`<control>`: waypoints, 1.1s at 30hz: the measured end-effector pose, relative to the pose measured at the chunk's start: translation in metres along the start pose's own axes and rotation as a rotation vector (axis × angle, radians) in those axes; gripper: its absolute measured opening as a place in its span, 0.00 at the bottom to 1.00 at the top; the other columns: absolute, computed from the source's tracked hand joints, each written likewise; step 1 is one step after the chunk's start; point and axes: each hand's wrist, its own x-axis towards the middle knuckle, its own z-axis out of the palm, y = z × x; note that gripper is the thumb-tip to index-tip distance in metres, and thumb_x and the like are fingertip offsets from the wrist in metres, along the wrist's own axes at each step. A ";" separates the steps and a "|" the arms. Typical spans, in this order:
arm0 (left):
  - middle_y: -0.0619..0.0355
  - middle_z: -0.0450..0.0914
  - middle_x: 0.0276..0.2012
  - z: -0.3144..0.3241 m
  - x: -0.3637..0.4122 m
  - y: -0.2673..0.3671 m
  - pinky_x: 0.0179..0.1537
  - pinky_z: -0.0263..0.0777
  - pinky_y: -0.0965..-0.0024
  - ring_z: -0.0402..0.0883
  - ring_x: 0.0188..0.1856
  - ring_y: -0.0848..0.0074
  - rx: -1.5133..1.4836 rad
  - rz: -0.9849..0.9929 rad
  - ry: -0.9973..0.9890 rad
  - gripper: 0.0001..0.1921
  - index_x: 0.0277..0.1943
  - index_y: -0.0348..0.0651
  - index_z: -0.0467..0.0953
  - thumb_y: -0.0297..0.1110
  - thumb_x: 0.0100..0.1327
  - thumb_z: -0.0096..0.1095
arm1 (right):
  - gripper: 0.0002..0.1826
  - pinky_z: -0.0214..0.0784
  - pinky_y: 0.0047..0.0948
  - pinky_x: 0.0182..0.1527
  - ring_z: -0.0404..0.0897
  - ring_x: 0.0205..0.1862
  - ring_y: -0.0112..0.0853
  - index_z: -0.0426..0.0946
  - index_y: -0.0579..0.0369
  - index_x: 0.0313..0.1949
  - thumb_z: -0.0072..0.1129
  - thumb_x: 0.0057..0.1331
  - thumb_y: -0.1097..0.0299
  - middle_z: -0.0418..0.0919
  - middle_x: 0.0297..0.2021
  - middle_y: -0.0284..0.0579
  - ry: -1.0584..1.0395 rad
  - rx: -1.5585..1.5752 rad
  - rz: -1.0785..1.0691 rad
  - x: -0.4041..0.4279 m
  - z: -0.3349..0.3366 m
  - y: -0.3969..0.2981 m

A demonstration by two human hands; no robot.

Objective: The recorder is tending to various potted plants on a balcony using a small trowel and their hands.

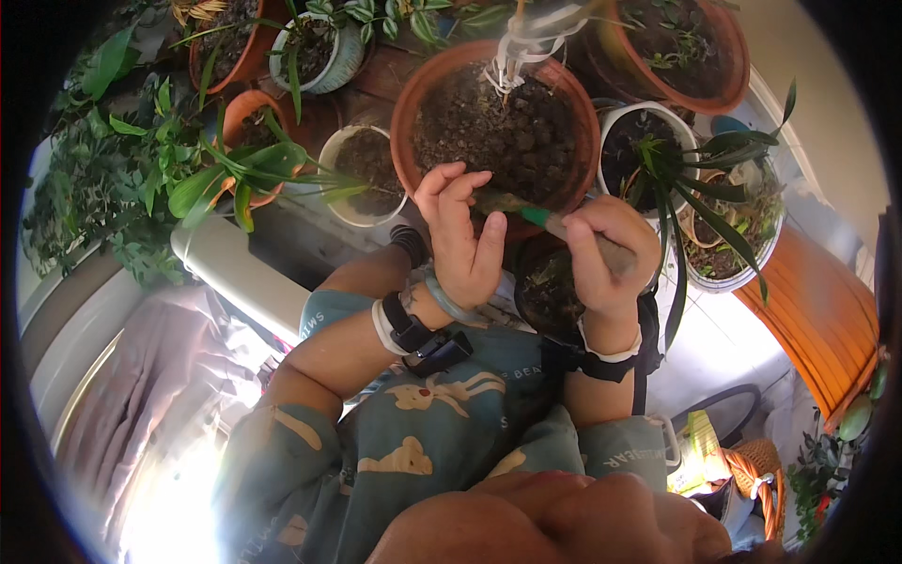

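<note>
In my right hand (613,254) is a small hand tool (539,215) with a green part near its middle; its far end points left and is blurred, so I cannot tell its exact kind. My left hand (461,243) is raised with its fingers apart, close to the tool's far end, at the near rim of a large terracotta-coloured pot (404,106). Dark, crumbly soil (521,134) fills that pot. A thin stick (505,99) stands in the soil, with white ties (518,53) wound around it.
Left of the large pot stands a white pot (363,220) with soil; on the right are a white pot with a long-leaved plant (645,151) and a white tub (733,282). A dark pot (550,282) sits under my hands. An orange slatted panel (817,317) lies at right.
</note>
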 end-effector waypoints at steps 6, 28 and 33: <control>0.49 0.57 0.59 0.000 0.002 -0.003 0.54 0.59 0.67 0.60 0.50 0.68 0.007 0.039 0.013 0.20 0.58 0.36 0.66 0.34 0.66 0.51 | 0.04 0.62 0.26 0.23 0.72 0.19 0.34 0.74 0.63 0.23 0.59 0.53 0.83 0.76 0.19 0.46 0.009 -0.053 -0.006 0.000 0.002 0.000; 0.50 0.56 0.59 0.004 0.001 -0.013 0.47 0.64 0.71 0.64 0.41 0.75 -0.040 -0.004 0.022 0.18 0.58 0.35 0.66 0.28 0.66 0.48 | 0.06 0.57 0.25 0.21 0.67 0.16 0.31 0.71 0.62 0.23 0.58 0.55 0.83 0.72 0.17 0.44 0.208 -0.005 -0.041 -0.005 -0.019 0.003; 0.45 0.58 0.59 0.005 0.002 -0.009 0.48 0.63 0.69 0.61 0.48 0.67 -0.062 -0.030 0.026 0.19 0.57 0.35 0.67 0.28 0.63 0.53 | 0.07 0.56 0.24 0.21 0.67 0.17 0.30 0.71 0.63 0.22 0.57 0.56 0.82 0.70 0.17 0.44 0.227 -0.027 -0.049 -0.004 -0.014 0.001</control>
